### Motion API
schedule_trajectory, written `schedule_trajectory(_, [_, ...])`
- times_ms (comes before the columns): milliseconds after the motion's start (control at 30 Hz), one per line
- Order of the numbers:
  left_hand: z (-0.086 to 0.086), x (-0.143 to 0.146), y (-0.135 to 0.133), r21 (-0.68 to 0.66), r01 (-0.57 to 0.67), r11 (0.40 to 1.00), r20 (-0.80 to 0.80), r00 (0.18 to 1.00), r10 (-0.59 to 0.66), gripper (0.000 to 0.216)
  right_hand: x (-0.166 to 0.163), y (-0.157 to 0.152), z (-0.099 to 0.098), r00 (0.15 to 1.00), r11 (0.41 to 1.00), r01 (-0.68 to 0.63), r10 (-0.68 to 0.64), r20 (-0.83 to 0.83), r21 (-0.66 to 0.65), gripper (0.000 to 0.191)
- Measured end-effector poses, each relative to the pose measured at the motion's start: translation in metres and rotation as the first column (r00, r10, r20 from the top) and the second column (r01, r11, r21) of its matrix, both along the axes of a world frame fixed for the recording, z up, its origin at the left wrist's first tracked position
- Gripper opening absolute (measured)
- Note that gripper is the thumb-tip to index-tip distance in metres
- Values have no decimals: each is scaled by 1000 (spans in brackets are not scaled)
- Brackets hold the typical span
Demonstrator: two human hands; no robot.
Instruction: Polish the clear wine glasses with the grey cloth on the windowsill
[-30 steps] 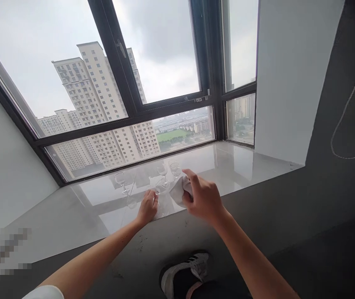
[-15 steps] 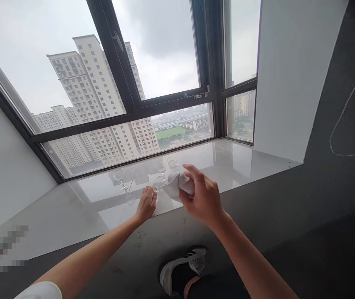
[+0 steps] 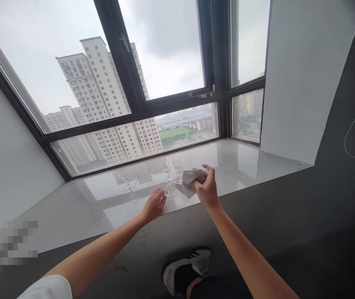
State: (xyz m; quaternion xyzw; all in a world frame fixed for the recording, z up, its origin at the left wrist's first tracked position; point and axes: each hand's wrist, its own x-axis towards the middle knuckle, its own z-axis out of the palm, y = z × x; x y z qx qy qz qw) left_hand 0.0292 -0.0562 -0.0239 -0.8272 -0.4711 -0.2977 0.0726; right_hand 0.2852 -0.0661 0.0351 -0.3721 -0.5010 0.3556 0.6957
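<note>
My left hand (image 3: pixel 154 205) is low over the sill's front edge, its fingers closed around the stem end of a clear stemmed glass (image 3: pixel 167 190). Much of that glass is hidden by the fingers or blends with reflections. In my right hand (image 3: pixel 207 189) a light grey cloth (image 3: pixel 188 183) is pinched, hanging just right of the held glass; cloth and glass look slightly apart. Behind the hands, a stemmed glass (image 3: pixel 165 167) stands upright, with another glass (image 3: pixel 178 165) close on its right, partly behind the cloth. Farther left stands one more stemmed glass (image 3: pixel 124 176).
The glossy tiled windowsill (image 3: pixel 242 166) mirrors the glasses and window. Dark window frames (image 3: pixel 134 109) rise behind it, with a handle (image 3: pixel 124 42). A beaded cord (image 3: pixel 348 137) hangs at right. Below the sill, a shoe (image 3: pixel 185 268) is near the wall.
My right hand has drawn back to the right with the cloth, which now hangs more loosely and uncovers the standing glasses. The whole view has shifted slightly.
</note>
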Motion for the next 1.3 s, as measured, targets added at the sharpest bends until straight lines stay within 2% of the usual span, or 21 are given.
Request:
schedule_trajectory(133, [1,1,-1,0,12,1000,-28,1000,-12,16,-5,10,-6,998,998,-46,47,32,-46,66])
schedule_trajectory(300, [3,2,-3,-24,43,999,-15,999,-43,15,-10,10,-3,988,980,-145,150,28,-138,72])
schedule_trajectory(467, [3,2,-2,-35,43,998,-9,999,-43,16,-20,10,-7,985,981,-167,169,12,-101,69])
schedule_trajectory(600, [3,2,-1,-43,41,998,-5,999,-42,16,-25,14,-15,995,997,-65,68,71,-38,66])
schedule_trajectory(700, [4,3,-2,-53,25,998,-12,1000,-25,16,-24,15,-19,970,998,52,-58,235,33,63])
schedule_trajectory(767, [4,3,-2,-58,15,998,-8,1000,-15,16,-22,14,-20,936,994,83,-104,336,77,62])
schedule_trajectory(900, [4,3,-2,-48,6,999,5,1000,-6,15,-18,13,-20,894,988,99,-139,425,116,63])
schedule_trajectory(1033, [4,2,-2,-47,-4,999,2,1000,4,16,-17,12,-20,883,992,85,-119,455,95,62])
schedule_trajectory(1133, [3,2,-2,-55,-23,998,8,1000,23,18,-16,10,-17,905,999,25,-40,425,42,60])
schedule_trajectory(1300, [1,1,0,-62,-39,997,19,999,41,18,-13,5,-11,866,973,-221,162,473,70,70])
